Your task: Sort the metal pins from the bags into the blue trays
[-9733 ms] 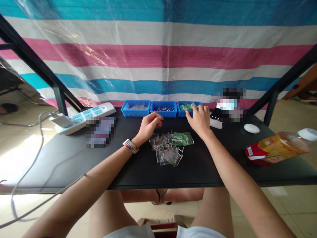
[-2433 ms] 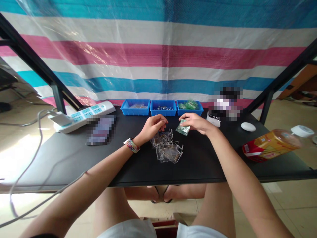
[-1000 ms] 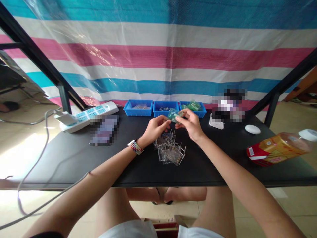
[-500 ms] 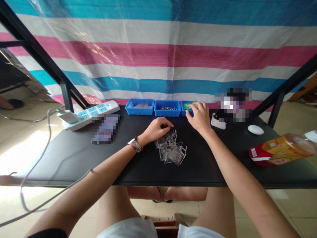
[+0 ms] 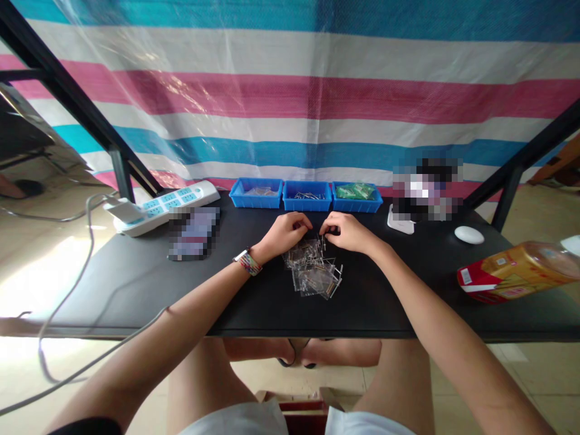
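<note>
A pile of small clear plastic bags (image 5: 312, 272) with thin metal parts lies on the black table (image 5: 136, 278). My left hand (image 5: 284, 232) rests at the pile's far left edge with its fingers curled on a bag. My right hand (image 5: 347, 231) sits at the pile's far right edge, fingers pinched together at the top bag. At the back stand three blue trays: the left one (image 5: 256, 194) holds clear bags, the middle one (image 5: 307, 196) metal parts, the right one (image 5: 357, 197) green bags.
A white power strip (image 5: 158, 207) with a plug and cable lies at the back left. A white stand (image 5: 400, 220) and a white puck (image 5: 469, 234) sit at the right. A yellow bottle (image 5: 516, 272) lies on its side by the right edge.
My right hand put the green bag into the right tray and came back to the pile of clear bags. My left hand stayed at the pile.
</note>
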Motion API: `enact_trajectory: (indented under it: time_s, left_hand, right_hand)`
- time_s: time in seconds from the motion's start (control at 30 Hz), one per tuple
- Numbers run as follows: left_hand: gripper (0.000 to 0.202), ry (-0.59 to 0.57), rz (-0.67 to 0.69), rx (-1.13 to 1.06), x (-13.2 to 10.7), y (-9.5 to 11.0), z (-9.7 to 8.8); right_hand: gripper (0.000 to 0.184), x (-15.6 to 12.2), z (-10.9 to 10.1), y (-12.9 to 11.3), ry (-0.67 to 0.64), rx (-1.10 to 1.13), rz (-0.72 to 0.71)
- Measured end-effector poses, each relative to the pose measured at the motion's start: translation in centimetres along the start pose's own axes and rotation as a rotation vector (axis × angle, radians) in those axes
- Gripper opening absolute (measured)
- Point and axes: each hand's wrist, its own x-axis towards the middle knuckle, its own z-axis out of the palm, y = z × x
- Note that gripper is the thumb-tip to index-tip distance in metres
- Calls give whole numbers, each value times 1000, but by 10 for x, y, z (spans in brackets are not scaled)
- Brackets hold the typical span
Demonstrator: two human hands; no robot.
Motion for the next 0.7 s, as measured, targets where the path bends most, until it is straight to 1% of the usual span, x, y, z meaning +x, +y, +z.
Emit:
enact_trajectory:
  time_s: [0.13, 0.27, 0.33, 0.43, 0.5, 0.57, 0.63, 0.7]
  left_hand:
    - [21, 13, -8, -11, 0, -1, 0]
    - [20, 12, -5, -18, 0, -1, 0]
    - [19, 10, -12, -27, 1, -2, 0]
    - [19, 12, -30, -49, 1, -1, 1]
    - [21, 16, -34, -66, 1, 2, 1]
    - [26, 14, -37, -93, 0, 5, 2]
    - [36, 12, -46, -149, 0, 7, 2]
    - [43, 16, -58, -226, 1, 8, 2]
  right_hand:
    - [19, 0, -2, 3, -25, 9, -16]
    - [17, 0, -8, 8, -41, 15, -18]
    - [14, -1, -14, 12, -52, 45, 11]
    - [2, -2, -24, 18, -59, 179, 90]
    - [8, -2, -27, 19, -7, 298, 144]
    - [14, 0, -25, 14, 94, 426, 183]
    - [20, 3, -17, 7, 184, 552, 199]
    - [25, 6, -8, -2, 213, 639, 201]
